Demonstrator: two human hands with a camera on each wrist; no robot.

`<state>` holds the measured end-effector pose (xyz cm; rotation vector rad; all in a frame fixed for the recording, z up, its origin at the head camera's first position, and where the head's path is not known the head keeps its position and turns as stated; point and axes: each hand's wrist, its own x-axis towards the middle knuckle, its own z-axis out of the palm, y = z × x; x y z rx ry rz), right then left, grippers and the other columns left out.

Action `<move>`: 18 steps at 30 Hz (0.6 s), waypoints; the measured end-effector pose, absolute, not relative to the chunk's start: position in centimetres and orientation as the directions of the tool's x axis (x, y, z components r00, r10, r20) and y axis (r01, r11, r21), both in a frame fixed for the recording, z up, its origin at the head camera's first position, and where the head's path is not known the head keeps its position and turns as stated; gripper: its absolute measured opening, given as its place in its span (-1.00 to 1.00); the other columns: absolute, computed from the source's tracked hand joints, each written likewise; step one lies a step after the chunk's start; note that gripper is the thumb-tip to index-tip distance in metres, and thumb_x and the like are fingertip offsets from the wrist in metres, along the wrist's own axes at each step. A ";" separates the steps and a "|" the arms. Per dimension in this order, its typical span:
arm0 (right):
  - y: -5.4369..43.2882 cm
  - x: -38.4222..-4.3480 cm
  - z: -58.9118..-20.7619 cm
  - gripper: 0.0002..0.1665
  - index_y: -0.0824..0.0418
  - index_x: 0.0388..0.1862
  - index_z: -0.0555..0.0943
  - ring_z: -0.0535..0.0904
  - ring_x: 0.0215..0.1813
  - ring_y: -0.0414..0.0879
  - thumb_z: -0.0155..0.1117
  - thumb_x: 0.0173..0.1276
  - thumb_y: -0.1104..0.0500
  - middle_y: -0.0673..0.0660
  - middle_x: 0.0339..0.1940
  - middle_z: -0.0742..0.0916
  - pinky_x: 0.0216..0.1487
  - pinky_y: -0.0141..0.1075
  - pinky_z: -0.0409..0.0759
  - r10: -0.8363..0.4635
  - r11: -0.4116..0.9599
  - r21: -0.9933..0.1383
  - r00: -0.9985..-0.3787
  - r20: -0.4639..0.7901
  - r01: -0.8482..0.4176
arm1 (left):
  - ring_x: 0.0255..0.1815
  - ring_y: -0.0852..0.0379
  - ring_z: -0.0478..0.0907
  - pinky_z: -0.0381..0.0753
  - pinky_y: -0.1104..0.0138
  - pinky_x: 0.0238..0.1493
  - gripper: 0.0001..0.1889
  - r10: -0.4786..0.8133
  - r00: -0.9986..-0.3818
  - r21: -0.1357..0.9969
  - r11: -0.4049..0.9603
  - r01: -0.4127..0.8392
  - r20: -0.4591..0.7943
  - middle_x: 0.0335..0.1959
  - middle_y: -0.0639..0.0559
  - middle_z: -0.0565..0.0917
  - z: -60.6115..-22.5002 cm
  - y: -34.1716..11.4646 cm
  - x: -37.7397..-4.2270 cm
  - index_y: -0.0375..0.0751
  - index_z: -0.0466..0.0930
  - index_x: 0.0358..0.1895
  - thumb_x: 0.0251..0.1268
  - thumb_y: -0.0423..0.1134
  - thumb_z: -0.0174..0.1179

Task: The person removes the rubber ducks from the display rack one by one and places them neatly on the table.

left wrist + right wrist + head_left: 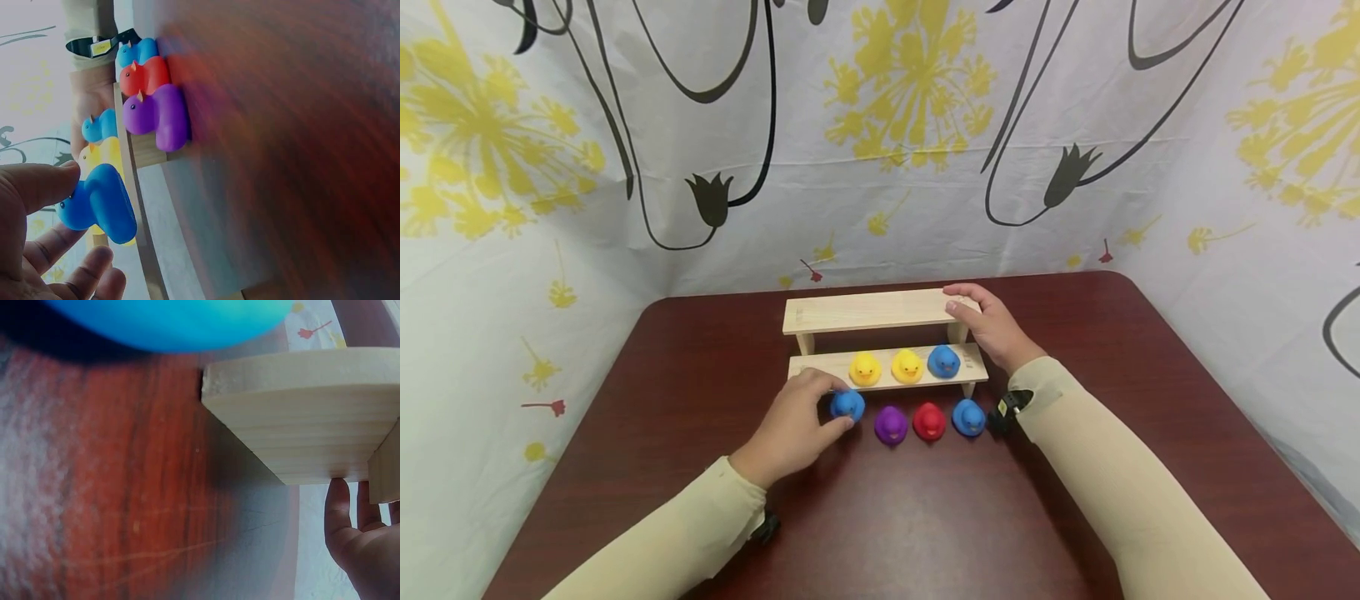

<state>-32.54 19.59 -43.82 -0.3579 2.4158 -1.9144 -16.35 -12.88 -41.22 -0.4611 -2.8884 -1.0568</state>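
My left hand (793, 425) pinches a blue rubber duck (847, 406) between thumb and fingers, just in front of the left part of a two-step wooden shelf (865, 312). In the left wrist view that blue duck (109, 203) is tilted and held off the table. At the shelf's right end, my right hand (996, 325) grips the upper board, thumb over its top. Two yellow ducks (865, 369) (907, 366) and another blue duck (943, 362) sit on the lower step. The right wrist view has fingers (338, 509) against pale wood (300, 412).
On the dark red-brown table (917, 517), a purple duck (891, 425), a red duck (929, 422) and a blue duck (968, 417) stand in a row before the shelf. A patterned cloth (880, 200) hangs behind the table and at its sides.
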 end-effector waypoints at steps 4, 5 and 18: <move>19.6 -32.5 -43.7 -0.49 0.25 0.41 0.51 0.32 0.53 0.13 0.25 0.61 0.05 0.20 0.53 0.46 0.61 0.12 0.19 -0.205 0.204 -0.966 -0.972 0.114 -0.157 | 0.12 -0.05 0.56 0.57 0.05 0.24 -0.66 0.277 -0.952 0.619 0.728 0.295 0.129 0.05 0.01 0.64 -41.5 -12.7 -16.2 -0.10 0.70 0.06 0.26 -0.19 0.54; 19.6 -32.5 -43.7 -0.49 0.25 0.41 0.52 0.32 0.53 0.13 0.25 0.61 0.06 0.20 0.53 0.46 0.61 0.11 0.20 -0.204 0.202 -0.967 -0.972 0.114 -0.155 | 0.12 -0.04 0.56 0.57 0.05 0.24 -0.66 0.280 -0.951 0.616 0.729 0.298 0.129 0.05 0.01 0.64 -41.6 -12.7 -16.2 -0.10 0.70 0.06 0.26 -0.19 0.53; 19.6 -32.4 -43.6 -0.49 0.26 0.42 0.51 0.31 0.54 0.12 0.24 0.62 0.08 0.20 0.55 0.45 0.61 0.09 0.20 -0.210 0.195 -0.969 -0.971 0.113 -0.155 | 0.03 0.04 0.54 0.58 0.09 0.16 -0.70 0.297 -0.952 0.596 0.751 0.285 0.081 0.00 0.07 0.62 -43.2 -12.2 -16.0 -0.02 0.69 0.01 0.27 -0.16 0.54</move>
